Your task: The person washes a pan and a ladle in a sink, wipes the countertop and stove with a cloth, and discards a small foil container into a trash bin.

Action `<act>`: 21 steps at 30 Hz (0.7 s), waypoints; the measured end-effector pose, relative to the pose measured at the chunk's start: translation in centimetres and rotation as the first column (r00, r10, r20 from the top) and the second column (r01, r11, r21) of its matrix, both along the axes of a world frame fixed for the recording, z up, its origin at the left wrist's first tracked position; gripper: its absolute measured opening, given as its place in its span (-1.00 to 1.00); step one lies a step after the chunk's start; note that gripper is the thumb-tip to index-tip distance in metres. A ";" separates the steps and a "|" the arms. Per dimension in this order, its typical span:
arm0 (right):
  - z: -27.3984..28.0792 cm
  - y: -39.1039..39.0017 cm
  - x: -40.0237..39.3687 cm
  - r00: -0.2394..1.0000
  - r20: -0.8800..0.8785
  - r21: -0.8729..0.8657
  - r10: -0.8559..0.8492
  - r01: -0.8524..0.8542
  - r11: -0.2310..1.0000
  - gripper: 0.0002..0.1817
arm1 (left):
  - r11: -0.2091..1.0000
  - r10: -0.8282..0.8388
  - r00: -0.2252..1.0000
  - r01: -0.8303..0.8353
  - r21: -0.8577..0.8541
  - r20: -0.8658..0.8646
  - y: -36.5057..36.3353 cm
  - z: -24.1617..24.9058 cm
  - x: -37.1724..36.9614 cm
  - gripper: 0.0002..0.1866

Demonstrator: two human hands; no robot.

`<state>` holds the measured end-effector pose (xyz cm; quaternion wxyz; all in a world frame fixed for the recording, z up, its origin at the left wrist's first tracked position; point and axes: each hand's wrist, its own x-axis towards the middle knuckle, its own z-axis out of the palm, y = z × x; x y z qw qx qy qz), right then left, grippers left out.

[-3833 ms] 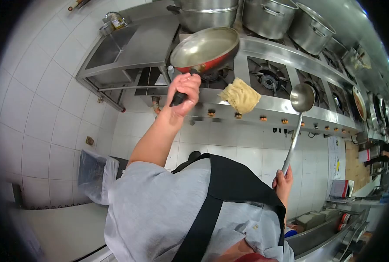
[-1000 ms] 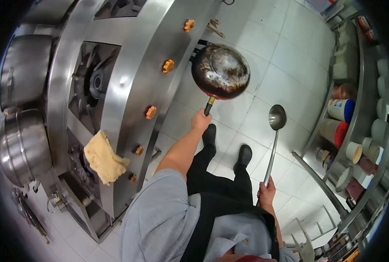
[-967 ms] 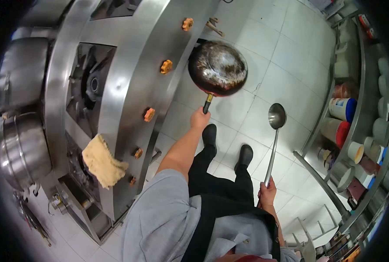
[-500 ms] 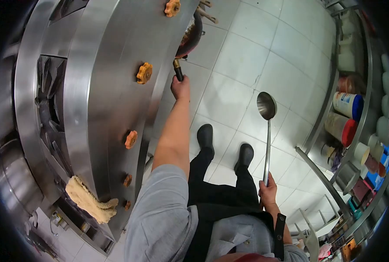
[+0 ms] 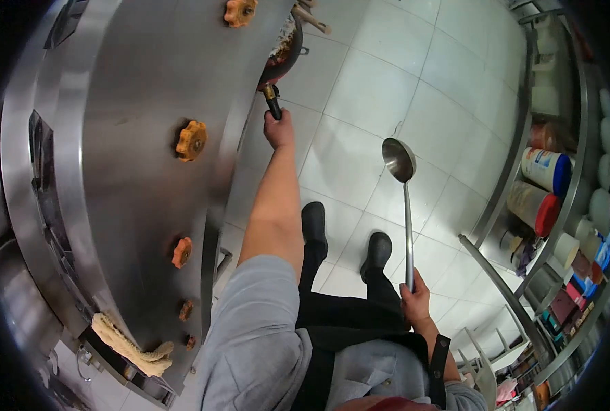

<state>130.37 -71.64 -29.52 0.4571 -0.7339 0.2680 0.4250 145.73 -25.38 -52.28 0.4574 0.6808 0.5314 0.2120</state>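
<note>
My left hand (image 5: pixel 279 129) is wrapped around the black handle of a wok (image 5: pixel 294 58), with the arm stretched forward alongside the stove front. Whitish and brown food shows inside the wok, whose left part is hidden behind the stove edge. Low on the other side, my right hand (image 5: pixel 416 300) grips the end of a long metal ladle (image 5: pixel 398 162). The ladle's bowl points away from me, over the floor and apart from the wok. What the bowl holds, if anything, I cannot make out.
A steel stove (image 5: pixel 147 89) with several orange knobs runs along my left, and a yellowish cloth (image 5: pixel 130 346) lies on its near edge. To my right stands a metal shelf rack (image 5: pixel 500 274) with a blue-lidded tub (image 5: pixel 547 168), a red-lidded tub (image 5: pixel 534 204) and bowls.
The wok and my left hand have shifted slightly left and up in view. The ladle's bowl has swung a little left. The stove front fills more of the view.
</note>
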 end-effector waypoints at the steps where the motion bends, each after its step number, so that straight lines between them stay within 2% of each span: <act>1: -0.3 -0.1 -0.1 1.000 0.008 -0.001 -0.006 0.006 1.000 -0.40 | 1.000 0.020 1.000 -0.020 -0.004 -0.011 -0.5 -0.9 -0.5 -0.70; 3: -1.3 -0.6 -0.3 0.999 0.025 0.005 -0.024 0.024 1.000 -0.40 | 0.999 0.054 0.998 -0.054 -0.003 -0.033 -2.7 -0.7 -1.5 -0.71; 6: -3.8 -1.5 -1.3 0.990 0.128 0.061 -0.056 0.048 0.997 -0.36 | 0.974 0.108 0.994 -0.100 -0.201 0.029 -4.7 -1.4 -6.2 -0.73; 7: -4.6 -2.0 -1.4 0.992 0.127 0.029 -0.005 0.002 1.000 -0.36 | 0.966 0.135 0.990 -0.120 -0.229 0.051 -5.8 0.4 -7.3 -0.76; 8: -4.3 -1.6 -1.0 0.995 0.098 0.046 -0.027 0.023 0.999 -0.36 | 0.955 0.163 0.984 -0.140 -0.262 0.071 -6.6 1.4 -7.6 -0.79; 10: -3.2 -1.0 0.3 0.997 0.034 0.066 -0.066 0.064 0.996 -0.36 | 0.956 0.143 0.973 -0.088 -0.280 0.182 -5.8 1.7 -8.1 -0.79; 11: -3.9 -1.7 0.1 0.998 0.066 0.041 -0.017 0.015 0.999 -0.36 | 0.956 0.137 0.963 -0.066 -0.285 0.234 -5.6 1.7 -8.5 -0.79; 14: -5.9 -3.2 0.0 0.987 0.104 -0.052 0.123 -0.118 0.992 -0.38 | 0.867 0.278 0.897 -0.080 -0.491 0.345 -3.9 0.4 -6.8 -0.75; 17: -7.4 -4.0 -0.3 0.985 0.103 -0.045 0.136 -0.132 0.990 -0.38 | 0.796 0.336 0.856 -0.034 -0.605 0.394 -3.2 -0.2 -3.8 -0.73; 18: -7.9 -4.2 -0.7 0.983 0.131 -0.018 0.125 -0.124 0.992 -0.39 | 0.834 0.264 0.897 -0.027 -0.551 0.356 -3.2 -0.3 -2.8 -0.64; 20: -8.2 -4.1 -0.7 0.986 0.128 -0.013 0.111 -0.110 0.994 -0.40 | 0.788 0.311 0.911 -0.088 -0.610 0.270 -2.5 -0.2 -0.7 -0.57; 21: -7.7 -3.6 -0.3 0.990 0.095 -0.034 0.107 -0.104 0.994 -0.41 | 0.812 0.306 0.915 -0.106 -0.574 0.263 -2.2 -0.3 -0.1 -0.57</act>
